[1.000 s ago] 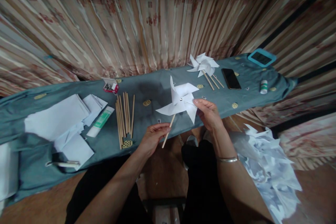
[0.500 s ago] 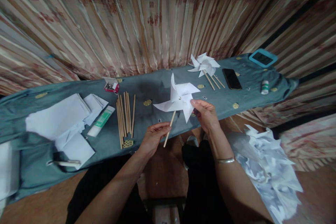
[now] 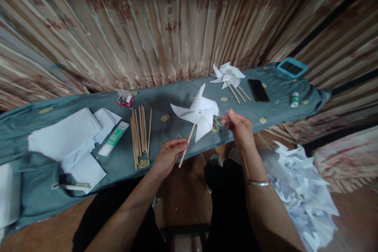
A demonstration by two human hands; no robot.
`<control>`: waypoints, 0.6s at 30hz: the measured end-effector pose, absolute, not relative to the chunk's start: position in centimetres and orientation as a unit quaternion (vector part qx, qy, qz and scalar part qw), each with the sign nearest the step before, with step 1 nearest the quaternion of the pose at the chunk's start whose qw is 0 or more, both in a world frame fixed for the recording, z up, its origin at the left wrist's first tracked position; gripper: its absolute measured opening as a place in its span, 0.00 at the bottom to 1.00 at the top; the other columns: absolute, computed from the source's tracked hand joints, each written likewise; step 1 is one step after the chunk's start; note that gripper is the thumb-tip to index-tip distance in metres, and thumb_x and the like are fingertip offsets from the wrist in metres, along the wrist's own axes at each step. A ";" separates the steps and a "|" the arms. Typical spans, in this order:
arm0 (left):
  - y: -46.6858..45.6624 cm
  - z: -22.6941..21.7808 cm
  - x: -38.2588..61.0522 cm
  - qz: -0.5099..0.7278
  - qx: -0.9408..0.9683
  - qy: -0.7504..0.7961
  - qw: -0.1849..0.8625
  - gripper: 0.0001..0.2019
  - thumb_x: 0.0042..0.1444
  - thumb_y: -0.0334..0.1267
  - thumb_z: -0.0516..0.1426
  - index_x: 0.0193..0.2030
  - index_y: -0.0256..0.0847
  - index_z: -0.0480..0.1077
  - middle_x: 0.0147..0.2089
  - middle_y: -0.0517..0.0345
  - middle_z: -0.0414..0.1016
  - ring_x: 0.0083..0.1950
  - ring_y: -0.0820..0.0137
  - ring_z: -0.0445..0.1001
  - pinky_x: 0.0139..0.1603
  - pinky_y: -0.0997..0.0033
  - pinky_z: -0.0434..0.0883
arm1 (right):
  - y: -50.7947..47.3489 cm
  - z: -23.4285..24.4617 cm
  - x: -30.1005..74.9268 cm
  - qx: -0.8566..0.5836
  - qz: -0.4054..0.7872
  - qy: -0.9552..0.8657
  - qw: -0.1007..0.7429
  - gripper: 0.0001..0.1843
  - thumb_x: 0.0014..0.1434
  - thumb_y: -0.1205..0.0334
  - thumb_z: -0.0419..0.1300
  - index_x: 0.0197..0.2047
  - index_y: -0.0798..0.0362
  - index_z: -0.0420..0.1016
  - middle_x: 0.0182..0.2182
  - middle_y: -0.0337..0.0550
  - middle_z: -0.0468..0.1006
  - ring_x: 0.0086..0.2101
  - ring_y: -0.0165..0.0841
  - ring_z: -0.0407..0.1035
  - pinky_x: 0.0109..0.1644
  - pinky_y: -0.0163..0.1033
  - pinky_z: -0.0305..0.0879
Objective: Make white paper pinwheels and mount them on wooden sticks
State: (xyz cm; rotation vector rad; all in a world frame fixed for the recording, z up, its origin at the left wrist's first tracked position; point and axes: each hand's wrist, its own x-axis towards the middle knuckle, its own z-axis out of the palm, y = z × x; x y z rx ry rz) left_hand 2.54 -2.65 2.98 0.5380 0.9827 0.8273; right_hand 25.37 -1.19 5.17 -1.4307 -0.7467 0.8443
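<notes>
White is the pinwheel [image 3: 203, 107] whose stick [image 3: 191, 131] my left fingers [image 3: 180, 149] pinch; my right fingers [image 3: 236, 117], slightly parted and empty, hover just to its right.

Left hand [image 3: 169, 155] and right hand [image 3: 240, 126] bare; forearms [image 3: 128, 202] bare along the whole stretch in view. Right wrist: one narrow, rounded bangle [image 3: 258, 183], silver-coloured, smooth and shiny. Legs: black trousers [image 3: 228, 208], plain, dark enough to swallow folds and seams. Footwear: rounded toe of a shoe [image 3: 216, 160], apparently pale grey, though dim and blurred there.
</notes>
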 end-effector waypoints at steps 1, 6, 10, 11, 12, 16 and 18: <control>-2.7 3.0 2.5 0.375 0.252 0.448 0.771 0.18 0.25 0.40 0.74 0.27 0.37 0.81 0.25 0.59 0.78 0.27 0.78 0.70 0.32 0.79 0.68 | -1.0 5.1 25.8 -0.623 0.322 -0.321 0.636 0.22 0.44 0.40 0.69 0.22 0.52 0.78 0.21 0.38 0.78 0.21 0.25 0.64 0.27 0.33 0.60; -3.0 2.9 2.3 0.336 0.271 0.447 0.783 0.17 0.26 0.39 0.73 0.27 0.37 0.81 0.22 0.60 0.75 0.25 0.78 0.68 0.28 0.78 0.64 | -0.3 5.0 26.5 -0.602 0.335 -0.333 0.643 0.18 0.43 0.44 0.71 0.31 0.49 0.82 0.27 0.36 0.81 0.27 0.28 0.70 0.33 0.34 0.64; -3.0 2.7 2.4 0.337 0.283 0.449 0.777 0.15 0.27 0.39 0.73 0.26 0.39 0.81 0.22 0.60 0.75 0.25 0.77 0.67 0.29 0.76 0.63 | -0.2 5.0 25.8 -0.588 0.388 -0.321 0.634 0.16 0.39 0.48 0.73 0.27 0.50 0.81 0.21 0.34 0.78 0.21 0.25 0.63 0.26 0.33 0.58; -2.9 2.6 2.4 0.340 0.287 0.452 0.773 0.15 0.27 0.39 0.73 0.26 0.39 0.81 0.22 0.60 0.75 0.25 0.77 0.67 0.29 0.76 0.63 | -0.2 5.1 25.7 -0.585 0.389 -0.313 0.639 0.16 0.37 0.49 0.74 0.26 0.50 0.81 0.21 0.34 0.78 0.21 0.25 0.63 0.25 0.33 0.58; -2.9 2.6 2.4 0.343 0.292 0.455 0.768 0.14 0.27 0.39 0.73 0.26 0.39 0.81 0.23 0.59 0.76 0.26 0.77 0.67 0.30 0.76 0.63 | -0.2 5.1 25.5 -0.583 0.390 -0.306 0.644 0.15 0.35 0.51 0.75 0.25 0.50 0.81 0.21 0.34 0.78 0.21 0.25 0.63 0.25 0.33 0.59; -2.8 2.2 2.5 0.357 0.314 0.465 0.747 0.13 0.30 0.39 0.72 0.27 0.40 0.82 0.25 0.59 0.77 0.28 0.75 0.68 0.33 0.75 0.64 | -0.3 5.3 25.2 -0.578 0.396 -0.291 0.651 0.16 0.31 0.53 0.76 0.24 0.50 0.81 0.20 0.34 0.78 0.21 0.26 0.65 0.26 0.33 0.61; -2.9 1.9 2.5 0.365 0.322 0.468 0.738 0.13 0.31 0.38 0.72 0.27 0.41 0.82 0.26 0.58 0.78 0.29 0.75 0.69 0.34 0.75 0.65 | -0.4 5.5 25.1 -0.574 0.409 -0.290 0.648 0.17 0.32 0.51 0.76 0.25 0.50 0.80 0.20 0.33 0.78 0.20 0.25 0.64 0.25 0.33 0.60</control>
